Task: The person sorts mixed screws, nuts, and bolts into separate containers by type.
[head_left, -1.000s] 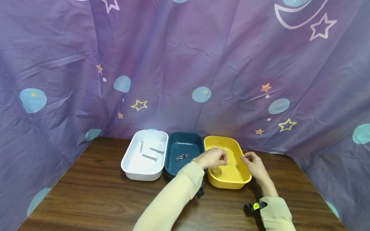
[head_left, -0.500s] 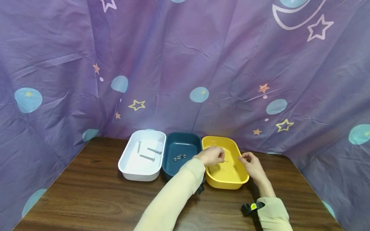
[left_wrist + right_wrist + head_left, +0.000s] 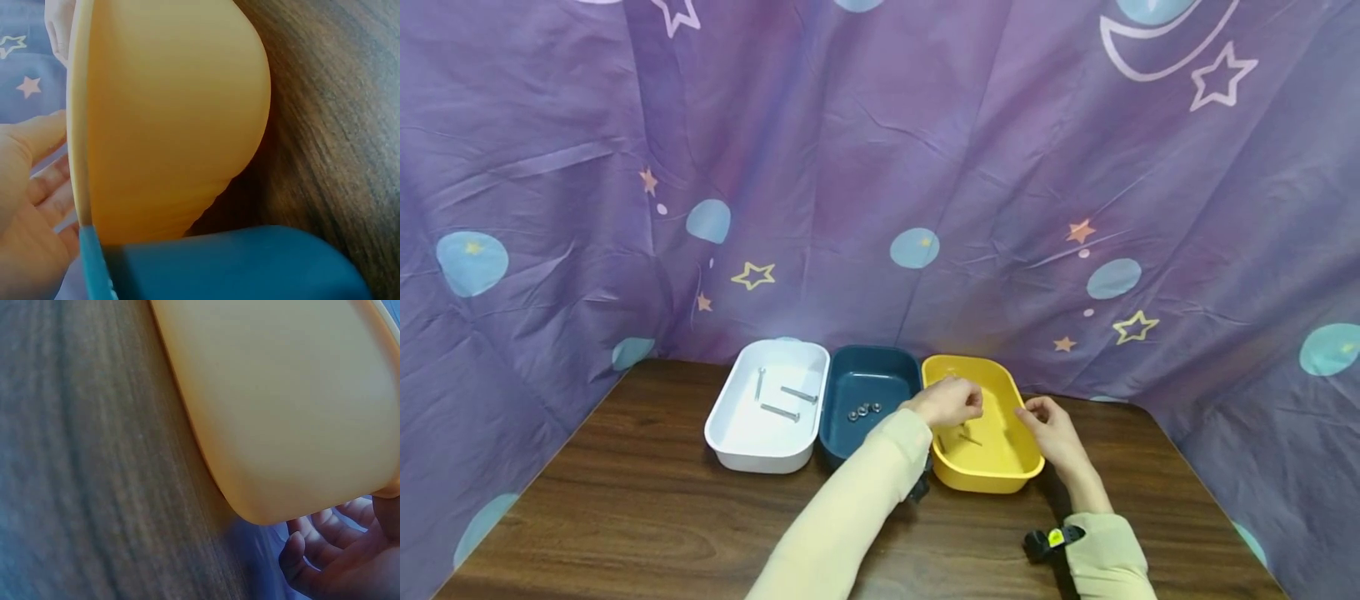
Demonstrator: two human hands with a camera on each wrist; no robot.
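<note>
My left hand [image 3: 951, 402] is over the left side of the yellow bin [image 3: 988, 482], fingers loosely bent. In the left wrist view, that hand [image 3: 31, 206] shows behind the bin's rim with nothing seen between its fingers. Below it, a thin screw [image 3: 971, 440] lies on the bin floor; other small pieces beside it are partly hidden by the hand. My right hand [image 3: 1057, 429] holds the bin's right rim, thumb at the edge. In the right wrist view, its fingers [image 3: 325, 537] sit beyond the bin's outer wall.
Left of the yellow bin stands a dark blue bin [image 3: 871, 367] with several nuts [image 3: 863, 410]. A white bin [image 3: 767, 461] farther left has three bolts [image 3: 780, 412] in it. All stand on a brown wooden table [image 3: 625, 500] before a purple curtain [image 3: 820, 167].
The thin screw that stuck out from my left fingers now lies on the yellow bin's floor. My left hand has let it go. The right hand stays at the rim.
</note>
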